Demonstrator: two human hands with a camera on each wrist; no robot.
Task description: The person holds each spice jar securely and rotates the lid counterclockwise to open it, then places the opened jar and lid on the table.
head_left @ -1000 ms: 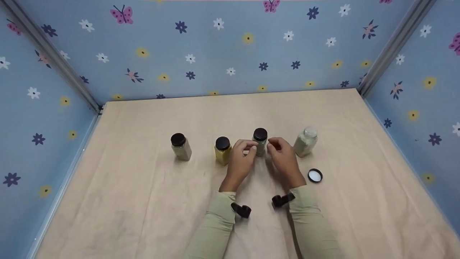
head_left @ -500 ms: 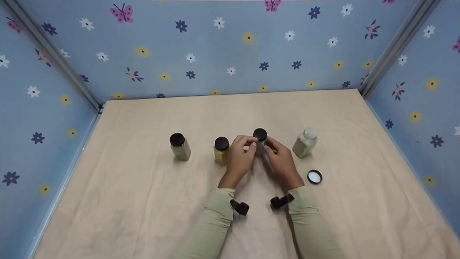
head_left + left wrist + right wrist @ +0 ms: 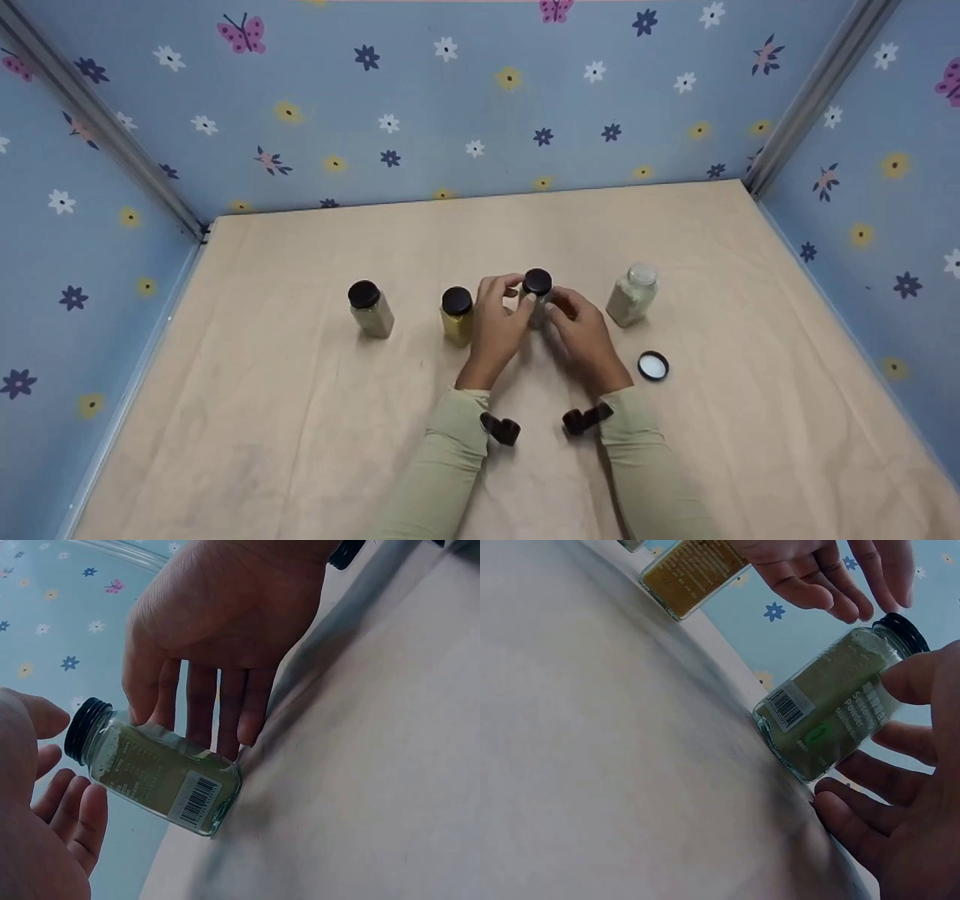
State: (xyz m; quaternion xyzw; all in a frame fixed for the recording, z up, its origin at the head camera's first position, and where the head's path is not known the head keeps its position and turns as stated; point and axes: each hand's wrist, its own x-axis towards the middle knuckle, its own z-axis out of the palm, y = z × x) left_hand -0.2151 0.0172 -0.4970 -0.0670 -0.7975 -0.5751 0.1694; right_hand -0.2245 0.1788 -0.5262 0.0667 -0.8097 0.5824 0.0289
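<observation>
A square glass jar of green powder (image 3: 829,709) with a black screw cap (image 3: 537,283) stands upright between my hands; "POWDER" is readable on its side in the right wrist view. My right hand (image 3: 586,334) holds this jar from the right, thumb on its upper side and fingers around it. To its left, my left hand (image 3: 496,322) has relaxed fingers and thumb spread around the cap. In the left wrist view, a small gap shows between the left thumb (image 3: 49,716) and the cap. The jar partly hides behind my left thumb in the head view.
Left stand a yellow-powder jar (image 3: 457,322) and a grey-green-powder jar (image 3: 373,315), both black-capped. Right stands a pale-green-powder jar (image 3: 631,296) without a black cap. A loose black cap (image 3: 653,366) lies white side up before it. Flowered walls (image 3: 480,97) enclose the cloth-covered table (image 3: 225,375).
My right hand has moved left from beside the jar to take hold of it. My left hand's fingers have shifted slightly forward, up around the cap. The other jars stay put.
</observation>
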